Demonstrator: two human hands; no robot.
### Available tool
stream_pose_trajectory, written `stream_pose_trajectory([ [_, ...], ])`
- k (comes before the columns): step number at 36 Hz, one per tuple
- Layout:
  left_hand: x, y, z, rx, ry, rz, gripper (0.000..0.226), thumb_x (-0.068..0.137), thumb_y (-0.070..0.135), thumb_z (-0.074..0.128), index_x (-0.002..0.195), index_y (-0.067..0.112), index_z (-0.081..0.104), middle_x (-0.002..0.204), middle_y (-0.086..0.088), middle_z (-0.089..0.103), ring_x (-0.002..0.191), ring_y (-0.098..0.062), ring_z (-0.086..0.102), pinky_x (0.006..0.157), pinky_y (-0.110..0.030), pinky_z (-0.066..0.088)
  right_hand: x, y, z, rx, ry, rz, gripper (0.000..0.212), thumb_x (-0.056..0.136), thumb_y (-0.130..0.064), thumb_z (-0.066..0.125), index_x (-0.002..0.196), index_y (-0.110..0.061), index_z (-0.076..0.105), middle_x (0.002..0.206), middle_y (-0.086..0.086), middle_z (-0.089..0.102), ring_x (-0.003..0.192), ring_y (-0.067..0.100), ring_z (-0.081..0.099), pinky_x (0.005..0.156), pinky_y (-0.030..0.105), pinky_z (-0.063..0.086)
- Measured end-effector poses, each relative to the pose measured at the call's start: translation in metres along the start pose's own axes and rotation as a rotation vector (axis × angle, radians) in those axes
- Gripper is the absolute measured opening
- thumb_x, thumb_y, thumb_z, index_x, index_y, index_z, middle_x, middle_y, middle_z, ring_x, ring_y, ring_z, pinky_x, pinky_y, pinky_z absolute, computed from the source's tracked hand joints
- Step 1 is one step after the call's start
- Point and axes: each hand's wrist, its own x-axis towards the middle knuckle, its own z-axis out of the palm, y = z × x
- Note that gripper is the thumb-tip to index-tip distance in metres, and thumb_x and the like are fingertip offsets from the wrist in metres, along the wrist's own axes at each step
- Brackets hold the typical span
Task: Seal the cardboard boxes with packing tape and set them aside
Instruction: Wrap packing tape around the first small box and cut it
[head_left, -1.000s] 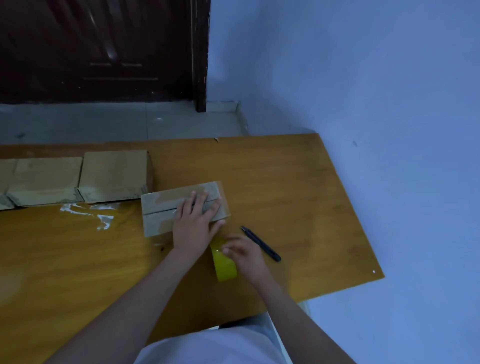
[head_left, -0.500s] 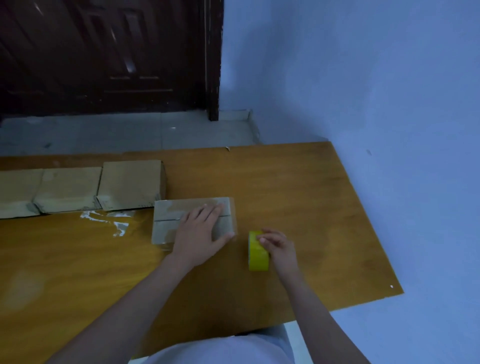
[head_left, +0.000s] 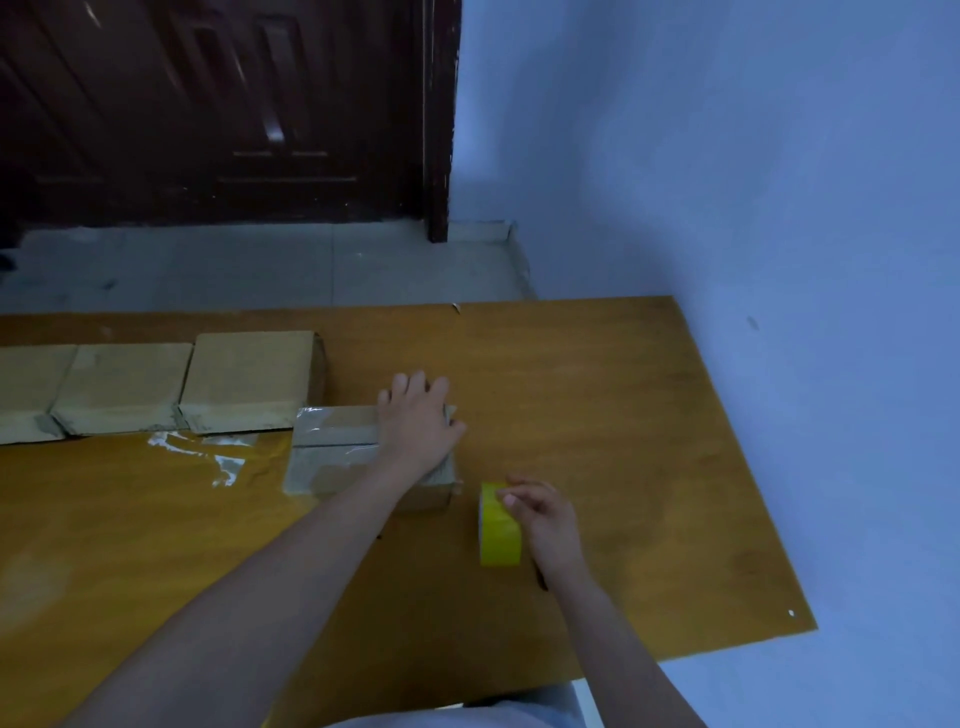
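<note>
A small cardboard box (head_left: 332, 452) lies on the wooden table (head_left: 597, 415), with clear tape shining along its top seam. My left hand (head_left: 418, 423) lies flat on the box's right end, fingers straight and reaching over the far edge. Just right of the box a yellow tape roll (head_left: 497, 527) stands on its edge on the table. My right hand (head_left: 543, 519) holds the roll from the right, its fingers curled over the top. Three closed boxes stand in a row at the left: one (head_left: 249, 379), a second (head_left: 122, 387) and a third (head_left: 26, 395) cut off by the frame.
A crumpled scrap of clear tape (head_left: 208, 452) is stuck to the table in front of the row. A dark tip of a pen (head_left: 543, 582) shows under my right wrist. The blue wall (head_left: 779, 208) runs along the table's right side.
My right hand carried the yellow roll from in front of the box to its right side. My left hand slid along the box top toward its far right end.
</note>
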Motion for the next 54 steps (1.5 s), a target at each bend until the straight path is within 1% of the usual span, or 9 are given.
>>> stream_pose_trajectory([
  [10, -0.002, -0.007, 0.014, -0.078, -0.035, 0.064, 0.025, 0.092, 0.049, 0.049, 0.099, 0.028, 0.059, 0.096, 0.006, 0.035, 0.107, -0.019, 0.036, 0.081, -0.036, 0.026, 0.004, -0.006, 0.003, 0.053, -0.015, 0.011, 0.016, 0.082, -0.001, 0.067, 0.076, -0.016, 0.071, 0.101, 0.002, 0.063, 0.097, 0.011, 0.058, 0.085, 0.020, 0.041],
  [15, -0.003, -0.009, 0.016, -0.064, -0.002, 0.129, 0.034, 0.093, 0.055, 0.046, 0.090, 0.026, 0.063, 0.098, 0.007, 0.036, 0.107, -0.020, 0.036, 0.079, -0.035, 0.026, 0.004, -0.008, 0.004, 0.090, -0.013, 0.046, 0.020, 0.082, -0.001, 0.067, 0.075, -0.019, 0.070, 0.100, -0.001, 0.062, 0.094, 0.006, 0.058, 0.091, 0.028, 0.043],
  [24, -0.008, -0.011, 0.017, -0.078, -0.010, 0.166, 0.050, 0.088, 0.066, 0.039, 0.098, 0.030, 0.072, 0.115, 0.006, 0.048, 0.111, -0.019, 0.037, 0.088, -0.040, 0.029, 0.004, -0.007, 0.008, 0.089, -0.004, 0.027, 0.025, 0.081, 0.001, 0.068, 0.071, -0.022, 0.070, 0.106, 0.005, 0.064, 0.098, 0.013, 0.058, 0.089, 0.026, 0.043],
  [27, -0.013, -0.020, 0.017, -0.173, 0.144, 0.256, 0.061, 0.084, 0.068, 0.031, 0.112, 0.030, 0.069, 0.110, 0.000, 0.056, 0.103, -0.021, 0.043, 0.090, -0.046, 0.033, 0.003, -0.008, 0.010, 0.106, 0.023, 0.030, 0.029, 0.081, 0.001, 0.068, 0.068, -0.025, 0.068, 0.105, 0.009, 0.064, 0.096, 0.017, 0.060, 0.087, 0.027, 0.045],
  [31, -0.025, -0.027, 0.008, -0.157, 0.325, 0.396, 0.040, 0.086, 0.048, 0.043, 0.090, 0.023, 0.073, 0.092, 0.000, 0.061, 0.088, -0.020, 0.049, 0.077, -0.041, 0.039, 0.004, -0.008, 0.010, 0.098, 0.034, 0.032, 0.027, 0.081, 0.002, 0.067, 0.070, -0.023, 0.068, 0.107, 0.012, 0.065, 0.094, 0.017, 0.060, 0.082, 0.020, 0.045],
  [34, -0.036, -0.036, 0.008, -0.279, 0.193, 0.506, 0.040, 0.087, 0.043, 0.041, 0.084, 0.018, 0.073, 0.089, 0.000, 0.061, 0.086, -0.023, 0.056, 0.071, -0.035, 0.041, 0.003, -0.008, 0.011, 0.107, 0.051, 0.053, 0.023, 0.082, 0.001, 0.067, 0.071, -0.019, 0.069, 0.108, 0.014, 0.065, 0.094, 0.020, 0.060, 0.079, 0.024, 0.044],
  [41, -0.054, -0.049, 0.014, -0.162, 0.042, 0.602, 0.035, 0.079, 0.046, 0.050, 0.098, 0.027, 0.072, 0.124, -0.008, 0.054, 0.122, -0.024, 0.031, 0.089, -0.049, 0.044, -0.002, -0.010, 0.010, 0.087, 0.068, 0.078, 0.016, 0.083, 0.000, 0.066, 0.075, -0.013, 0.070, 0.106, 0.012, 0.065, 0.091, 0.017, 0.060, 0.077, 0.022, 0.043],
  [46, -0.057, -0.042, 0.022, -0.090, 0.117, 0.629, 0.012, 0.070, 0.035, 0.076, 0.076, 0.027, 0.071, 0.117, -0.008, 0.058, 0.113, -0.028, 0.032, 0.087, -0.050, 0.048, -0.001, -0.011, 0.013, 0.064, 0.084, 0.064, 0.023, 0.081, 0.003, 0.066, 0.072, -0.018, 0.068, 0.108, 0.017, 0.065, 0.093, 0.019, 0.059, 0.079, 0.022, 0.042],
  [54, -0.056, -0.036, 0.024, -0.107, 0.215, 0.604, 0.008, 0.070, 0.029, 0.079, 0.069, 0.024, 0.074, 0.108, -0.007, 0.062, 0.106, -0.029, 0.036, 0.086, -0.046, 0.048, -0.003, -0.012, 0.013, -0.013, 0.075, 0.074, 0.011, 0.083, -0.001, 0.066, 0.079, -0.010, 0.072, 0.108, 0.015, 0.066, 0.089, 0.016, 0.060, 0.074, 0.012, 0.044],
])
